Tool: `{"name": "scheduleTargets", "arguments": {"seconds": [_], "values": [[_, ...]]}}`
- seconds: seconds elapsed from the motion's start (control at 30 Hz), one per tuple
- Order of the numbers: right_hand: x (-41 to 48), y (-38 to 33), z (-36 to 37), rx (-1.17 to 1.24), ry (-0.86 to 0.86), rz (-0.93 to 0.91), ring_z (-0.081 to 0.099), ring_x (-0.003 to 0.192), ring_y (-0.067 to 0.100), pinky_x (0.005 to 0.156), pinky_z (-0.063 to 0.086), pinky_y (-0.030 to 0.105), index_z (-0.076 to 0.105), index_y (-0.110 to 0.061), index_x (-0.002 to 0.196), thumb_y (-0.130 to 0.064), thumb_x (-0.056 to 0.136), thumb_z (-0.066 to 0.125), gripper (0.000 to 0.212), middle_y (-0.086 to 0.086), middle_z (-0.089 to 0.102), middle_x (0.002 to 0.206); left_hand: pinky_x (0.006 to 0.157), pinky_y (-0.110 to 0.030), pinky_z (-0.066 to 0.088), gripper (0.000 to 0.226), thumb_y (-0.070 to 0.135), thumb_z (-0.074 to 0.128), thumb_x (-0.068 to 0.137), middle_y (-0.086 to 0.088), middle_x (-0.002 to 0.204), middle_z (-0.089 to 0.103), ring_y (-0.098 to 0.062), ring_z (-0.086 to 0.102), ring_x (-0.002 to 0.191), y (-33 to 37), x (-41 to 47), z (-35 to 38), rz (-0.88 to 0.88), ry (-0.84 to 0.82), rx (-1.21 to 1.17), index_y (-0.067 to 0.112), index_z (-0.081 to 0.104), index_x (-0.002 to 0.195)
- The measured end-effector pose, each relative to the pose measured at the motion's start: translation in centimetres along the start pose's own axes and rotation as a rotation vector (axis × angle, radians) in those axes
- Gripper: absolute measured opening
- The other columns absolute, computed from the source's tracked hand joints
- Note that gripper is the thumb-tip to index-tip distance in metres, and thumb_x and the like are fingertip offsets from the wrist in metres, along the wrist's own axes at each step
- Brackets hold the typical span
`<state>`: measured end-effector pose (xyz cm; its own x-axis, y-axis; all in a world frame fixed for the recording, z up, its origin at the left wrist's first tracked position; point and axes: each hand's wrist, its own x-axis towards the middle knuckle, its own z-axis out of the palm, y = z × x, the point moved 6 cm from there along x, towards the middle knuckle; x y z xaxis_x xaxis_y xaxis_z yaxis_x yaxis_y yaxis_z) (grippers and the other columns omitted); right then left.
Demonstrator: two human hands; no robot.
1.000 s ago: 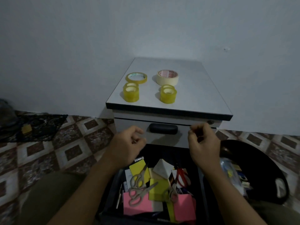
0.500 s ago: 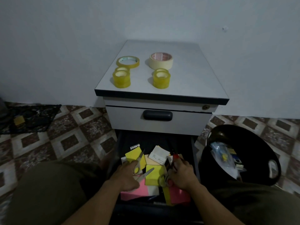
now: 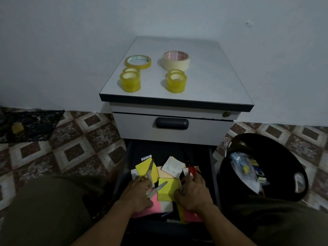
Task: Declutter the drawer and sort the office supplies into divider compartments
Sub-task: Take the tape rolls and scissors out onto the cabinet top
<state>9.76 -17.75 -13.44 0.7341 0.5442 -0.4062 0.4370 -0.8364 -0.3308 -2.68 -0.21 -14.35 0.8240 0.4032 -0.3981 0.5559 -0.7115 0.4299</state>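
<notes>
The lower drawer of a grey cabinet is pulled out, cluttered with yellow sticky notes, pink notes and a white pad. Both hands are down inside it. My left hand curls over the handles of silver scissors; a second silver blade points up over a yellow pad. My right hand closes on red-handled scissors, whose handles show just past my fingers. Items under the hands are hidden.
Several tape rolls, yellow and cream, stand on the cabinet top. The upper drawer is closed. A black bin holding discarded items sits right of the drawer. My knees flank the drawer on patterned floor tiles.
Both hands dropped from in front of the upper drawer into the open drawer and closed over scissors; since half a second ago they have barely shifted.
</notes>
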Motion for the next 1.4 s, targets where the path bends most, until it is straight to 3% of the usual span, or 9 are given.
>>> {"name": "scheduleTargets", "arguments": {"seconds": [0.1, 0.23, 0.4, 0.53, 0.67, 0.87, 1.13, 1.27, 1.4], "values": [[-0.1, -0.3, 0.0, -0.017, -0.064, -0.039, 0.050, 0.121, 0.031, 0.098, 0.047, 0.047, 0.040, -0.027, 0.129, -0.056, 0.078, 0.051, 0.059, 0.005, 0.054, 0.128, 0.091, -0.029, 0.045, 0.048, 0.031, 0.082, 0.070, 0.007, 0.120, 0.045, -0.016, 0.046, 0.110, -0.1, 0.2, -0.1, 0.016, 0.024, -0.015, 0.030, 0.058, 0.112], [-0.4, -0.7, -0.7, -0.076, -0.027, -0.068, 0.058, 0.110, 0.029, 0.095, 0.048, 0.043, 0.045, -0.026, 0.127, -0.041, 0.078, 0.056, 0.051, 0.002, 0.061, 0.117, 0.075, -0.027, 0.046, 0.028, 0.027, 0.079, 0.070, 0.006, 0.106, 0.048, -0.015, 0.051, 0.096, 0.3, 0.1, -0.8, 0.032, 0.071, -0.008, 0.025, 0.060, 0.090], [-0.8, -1.5, -1.8, 0.052, -0.026, -0.113, 0.062, 0.101, 0.022, 0.083, 0.054, 0.030, 0.052, -0.017, 0.125, -0.022, 0.088, 0.057, 0.038, 0.004, 0.065, 0.113, 0.068, -0.025, 0.044, 0.027, 0.030, 0.080, 0.066, 0.006, 0.105, 0.054, -0.014, 0.056, 0.092, 0.3, -0.4, -1.8, 0.001, 0.087, -0.091, 0.030, 0.062, 0.087], [-1.8, -1.6, -3.8, 0.150, 0.016, -0.133, 0.061, 0.086, 0.019, 0.070, 0.050, 0.021, 0.062, -0.018, 0.108, -0.024, 0.087, 0.056, 0.023, -0.001, 0.065, 0.098, 0.073, -0.025, 0.052, 0.029, 0.033, 0.082, 0.064, 0.004, 0.105, 0.057, -0.015, 0.060, 0.090, 0.9, -1.0, -3.1, -0.004, 0.120, -0.154, 0.029, 0.066, 0.088], [-4.1, -2.1, -6.7, 0.182, -0.039, -0.158, 0.061, 0.079, 0.014, 0.061, 0.043, 0.013, 0.064, -0.023, 0.117, -0.025, 0.080, 0.066, 0.038, -0.001, 0.065, 0.099, 0.081, -0.034, 0.056, 0.037, 0.040, 0.083, 0.063, 0.008, 0.103, 0.055, -0.012, 0.059, 0.091, 2.7, -2.6, -5.4, 0.018, 0.145, -0.183, 0.029, 0.067, 0.095], [-9.0, -2.7, -11.7, 0.260, -0.005, -0.226, 0.068, 0.080, 0.003, 0.071, 0.053, 0.017, 0.064, -0.037, 0.115, -0.026, 0.079, 0.067, 0.037, -0.006, 0.073, 0.091, 0.073, -0.032, 0.054, 0.029, 0.044, 0.078, 0.066, 0.010, 0.096, 0.052, -0.007, 0.057, 0.084, 6.1, -7.2, -10.0, 0.111, 0.259, -0.197, 0.035, 0.064, 0.090], [-15.3, -3.6, -20.9, 0.343, 0.204, -0.320, 0.065, 0.081, -0.004, 0.070, 0.051, 0.013, 0.063, -0.045, 0.114, -0.027, 0.077, 0.073, 0.043, -0.017, 0.070, 0.093, 0.067, -0.025, 0.048, 0.023, 0.040, 0.083, 0.070, 0.010, 0.088, 0.057, -0.004, 0.056, 0.079, 11.9, -13.1, -19.7, 0.316, 0.485, -0.253, 0.034, 0.065, 0.085], [-16.3, -4.1, -26.0, 0.361, 0.327, -0.371, 0.066, 0.079, 0.000, 0.070, 0.053, 0.018, 0.064, -0.045, 0.114, -0.025, 0.078, 0.074, 0.043, -0.015, 0.070, 0.092, 0.062, -0.028, 0.046, 0.030, 0.054, 0.076, 0.060, 0.011, 0.082, 0.059, -0.003, 0.057, 0.073, 15.3, -13.9, -24.6, 0.346, 0.561, -0.272, 0.036, 0.066, 0.082], [-14.6, -4.5, -31.2, 0.379, 0.453, -0.397, 0.068, 0.076, -0.001, 0.064, 0.050, 0.015, 0.067, -0.041, 0.110, -0.024, 0.077, 0.077, 0.038, -0.013, 0.072, 0.091, 0.063, -0.031, 0.050, 0.027, 0.050, 0.081, 0.066, 0.009, 0.078, 0.064, -0.007, 0.059, 0.067, 18.4, -11.9, -29.4, 0.314, 0.617, -0.182, 0.034, 0.067, 0.084]]}}
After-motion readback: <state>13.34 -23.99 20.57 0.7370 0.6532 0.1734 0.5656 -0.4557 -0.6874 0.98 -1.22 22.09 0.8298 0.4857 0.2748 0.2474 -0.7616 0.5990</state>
